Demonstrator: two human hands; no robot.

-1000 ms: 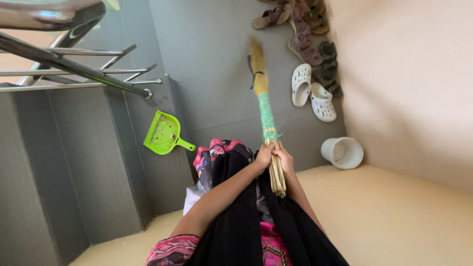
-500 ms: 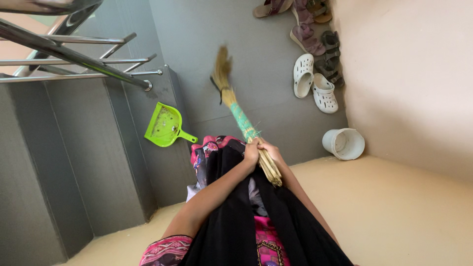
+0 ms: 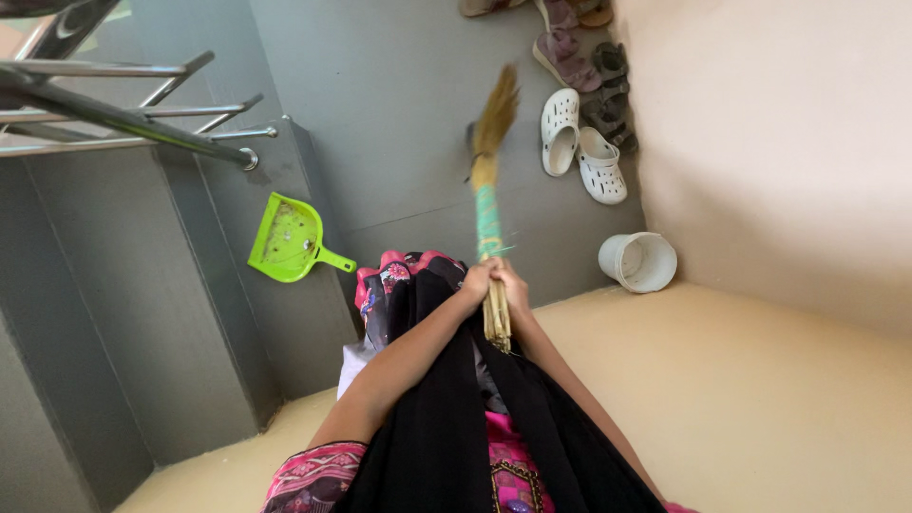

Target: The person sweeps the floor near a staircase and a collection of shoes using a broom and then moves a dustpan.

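Gripping a straw broom (image 3: 488, 195) by its bound stalk handle, both the left hand (image 3: 475, 282) and right hand (image 3: 513, 285) are closing tightly, bristles sweeping grey floor (image 3: 399, 104); far right, a white bucket (image 3: 637, 261) is lying sideways, hollow.

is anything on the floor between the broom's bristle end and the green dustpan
Nothing visible. The broom, gripped by the left hand and right hand, has bare grey floor between its bristles and the dustpan.
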